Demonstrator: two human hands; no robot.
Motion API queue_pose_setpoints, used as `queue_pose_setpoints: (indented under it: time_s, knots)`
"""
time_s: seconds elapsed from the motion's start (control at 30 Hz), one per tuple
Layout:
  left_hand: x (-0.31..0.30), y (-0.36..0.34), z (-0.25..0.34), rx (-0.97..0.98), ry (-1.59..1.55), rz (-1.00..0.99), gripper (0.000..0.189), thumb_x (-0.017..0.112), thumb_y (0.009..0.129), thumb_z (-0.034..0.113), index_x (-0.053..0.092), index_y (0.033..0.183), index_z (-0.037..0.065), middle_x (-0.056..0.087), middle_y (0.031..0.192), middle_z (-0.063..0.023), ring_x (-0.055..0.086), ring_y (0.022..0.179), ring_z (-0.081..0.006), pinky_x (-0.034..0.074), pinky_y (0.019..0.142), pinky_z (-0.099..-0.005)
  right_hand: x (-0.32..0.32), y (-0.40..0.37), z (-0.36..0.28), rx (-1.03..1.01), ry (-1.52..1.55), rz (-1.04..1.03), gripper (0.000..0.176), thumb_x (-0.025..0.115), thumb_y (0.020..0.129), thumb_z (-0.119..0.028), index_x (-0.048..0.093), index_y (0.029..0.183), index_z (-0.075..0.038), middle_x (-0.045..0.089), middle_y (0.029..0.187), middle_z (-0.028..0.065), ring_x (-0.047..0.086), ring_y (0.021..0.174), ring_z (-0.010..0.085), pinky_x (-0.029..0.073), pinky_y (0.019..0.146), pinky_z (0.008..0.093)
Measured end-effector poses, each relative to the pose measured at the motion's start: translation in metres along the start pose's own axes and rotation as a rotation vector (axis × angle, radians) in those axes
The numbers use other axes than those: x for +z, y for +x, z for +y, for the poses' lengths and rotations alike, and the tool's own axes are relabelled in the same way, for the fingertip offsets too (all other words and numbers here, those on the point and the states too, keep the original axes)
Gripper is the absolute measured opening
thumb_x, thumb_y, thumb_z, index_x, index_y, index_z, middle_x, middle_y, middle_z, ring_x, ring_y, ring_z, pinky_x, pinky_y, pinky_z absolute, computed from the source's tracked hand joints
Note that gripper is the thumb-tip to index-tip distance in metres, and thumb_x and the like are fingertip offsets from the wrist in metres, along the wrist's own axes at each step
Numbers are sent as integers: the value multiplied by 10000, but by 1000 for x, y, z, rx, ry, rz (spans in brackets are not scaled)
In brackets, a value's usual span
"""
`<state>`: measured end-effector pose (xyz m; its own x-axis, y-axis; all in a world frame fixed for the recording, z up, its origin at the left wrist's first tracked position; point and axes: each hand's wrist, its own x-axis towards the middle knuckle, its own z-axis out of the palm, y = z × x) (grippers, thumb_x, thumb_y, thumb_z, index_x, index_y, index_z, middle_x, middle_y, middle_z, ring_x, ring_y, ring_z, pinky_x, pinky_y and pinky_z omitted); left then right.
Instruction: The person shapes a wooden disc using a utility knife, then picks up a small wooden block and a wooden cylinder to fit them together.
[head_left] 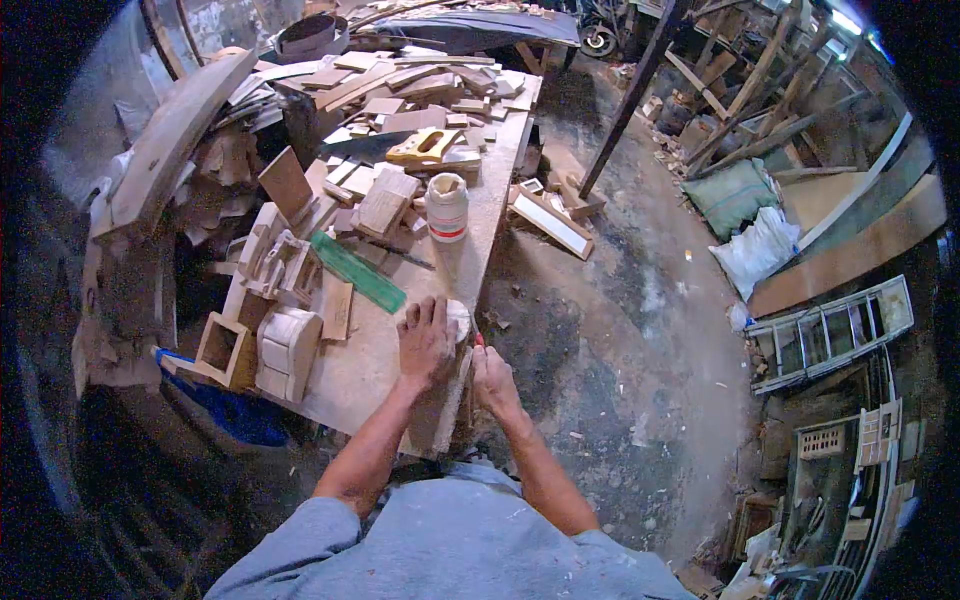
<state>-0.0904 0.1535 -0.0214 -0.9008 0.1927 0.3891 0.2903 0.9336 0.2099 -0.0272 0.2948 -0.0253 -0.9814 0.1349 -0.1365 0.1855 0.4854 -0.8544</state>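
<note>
My left hand (427, 342) lies with its fingers stretched out, pressing on a round pale disc (459, 318) near the bench's right edge. Part of the disc is hidden under the palm. Closed around the red handle of a small thin tool (479, 340) is my right hand (494, 380), just off the bench edge and beside the disc. The tool's kind is too small to make out. Beyond my hands stands an open white jar (447, 208) with a red stripe. A green translucent strip (356, 272) rests to the left of it.
Wood offcuts and a yellow-handled saw (420, 147) cover the far part of the bench (500, 195). Wooden box-like pieces (288, 352) stand at its left edge. On the floor to the right are a framed panel (550, 222), sacks (755, 245) and a ladder-like frame (832, 332).
</note>
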Motion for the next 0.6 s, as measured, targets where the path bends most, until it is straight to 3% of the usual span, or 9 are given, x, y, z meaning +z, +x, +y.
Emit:
queue_pose_setpoints:
  time_s: [0.27,0.37,0.47,0.6]
  knots:
    - [-3,1,3,3,6,10,510,560,875,307,475,1311,57,502,1266,-93,474,1130,-295,403,869,-457,3,-1,-21,93,-171,37,447,375,1003,-380,532,958,36,613,821,356,602,823,535,480,726,593]
    - [-3,1,1,1,-32,-42,513,542,901,302,455,1338,48,493,1318,-129,485,1146,-356,429,875,-526,-3,-8,-32,61,-119,31,462,380,999,-380,543,970,52,606,866,385,585,879,558,470,771,599]
    - [-8,1,5,-28,-2,-81,494,540,884,301,475,1306,50,499,1285,-97,473,1133,-301,400,875,-459,0,-7,-23,46,-120,46,476,378,998,-383,548,983,62,610,883,384,586,893,557,470,785,594]
    - [-4,-1,3,18,17,-4,508,541,883,326,471,1308,57,498,1275,-107,477,1128,-308,401,873,-463,5,5,-29,132,-120,28,485,374,998,-380,558,1000,68,610,915,385,581,931,553,458,814,594]
